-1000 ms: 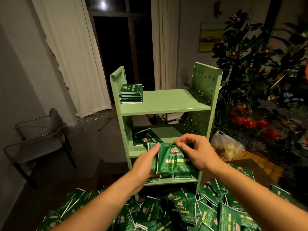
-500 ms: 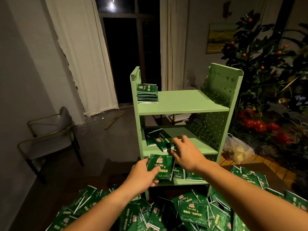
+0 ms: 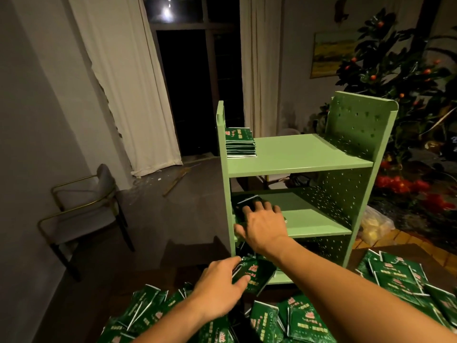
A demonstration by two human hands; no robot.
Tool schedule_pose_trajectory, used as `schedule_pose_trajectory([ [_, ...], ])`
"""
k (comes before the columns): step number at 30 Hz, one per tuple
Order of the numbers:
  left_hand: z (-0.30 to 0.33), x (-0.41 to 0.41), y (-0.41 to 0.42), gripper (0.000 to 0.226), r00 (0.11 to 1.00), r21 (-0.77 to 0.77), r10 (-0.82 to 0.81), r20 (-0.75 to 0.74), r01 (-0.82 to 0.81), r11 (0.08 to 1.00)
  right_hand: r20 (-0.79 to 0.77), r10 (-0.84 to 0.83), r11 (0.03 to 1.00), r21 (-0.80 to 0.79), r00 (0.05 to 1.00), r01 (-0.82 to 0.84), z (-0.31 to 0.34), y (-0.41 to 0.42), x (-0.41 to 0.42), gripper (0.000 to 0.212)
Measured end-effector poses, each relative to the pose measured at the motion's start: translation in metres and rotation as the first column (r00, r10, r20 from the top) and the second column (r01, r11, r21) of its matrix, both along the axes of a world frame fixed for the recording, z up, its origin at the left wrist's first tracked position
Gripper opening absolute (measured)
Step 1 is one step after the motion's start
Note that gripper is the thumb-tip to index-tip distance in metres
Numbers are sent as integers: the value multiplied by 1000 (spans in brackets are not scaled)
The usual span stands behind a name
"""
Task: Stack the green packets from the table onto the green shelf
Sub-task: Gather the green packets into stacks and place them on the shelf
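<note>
Nearest the viewer, a heap of green packets [image 3: 284, 323] is spread across the tabletop [image 3: 356, 256], below and on both sides of the left hand [image 3: 220, 290]. A small bundle of packets [image 3: 254, 271] is pinched in that hand's grip, thumb on the printed face and fingers behind, and is held just in front of the lowest tier of the green shelf [image 3: 296, 157]. Beyond and above that grip, the right hand [image 3: 264, 226] is laid with fingers spread and fairly straight on the packets on the middle tier [image 3: 247, 203], at that tier's left end; nothing is pinched in it. The step in hand is judged to be the placing and squaring of a batch on the middle tier. Next, the held bundle probably has to be lifted past the tier's front edge and set on that pile, which is partly hidden by the right hand and forearm. Higher and farther, a neat stack [image 3: 241, 143] is seen at the top tier's left end. A chair [image 3: 84, 209] is stood well to the left, a plastic bag [image 3: 376, 226] and a fruiting plant [image 3: 395, 65] to the right; neither is in the path.
</note>
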State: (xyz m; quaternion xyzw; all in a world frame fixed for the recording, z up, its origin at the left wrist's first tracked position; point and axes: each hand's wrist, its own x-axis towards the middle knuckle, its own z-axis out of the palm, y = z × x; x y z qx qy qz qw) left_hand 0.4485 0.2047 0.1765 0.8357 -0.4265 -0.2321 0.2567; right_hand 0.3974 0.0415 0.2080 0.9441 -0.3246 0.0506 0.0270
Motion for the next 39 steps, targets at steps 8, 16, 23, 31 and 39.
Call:
schedule_pose_trajectory([
  [8,-1,0,6,53,999,13,-27,-19,28,1000,-15,-164,986,7,986,164,2,0,22,47],
  [16,-2,-4,-2,39,997,-58,35,-65,-39,998,122,-19,1000,11,992,17,11,-11,-24,32],
  [23,-2,-22,-22,14,870,-160,136,-474,-237,958,501,-150,629,713,852,-309,45,-35,-110,27],
  [31,26,-55,-48,43,412,-153,27,-911,-396,905,295,-126,411,884,947,-221,51,-48,-172,18],
  [39,35,-64,-73,31,552,-304,16,-834,-482,822,463,-481,443,861,744,-250,17,-36,-164,72],
])
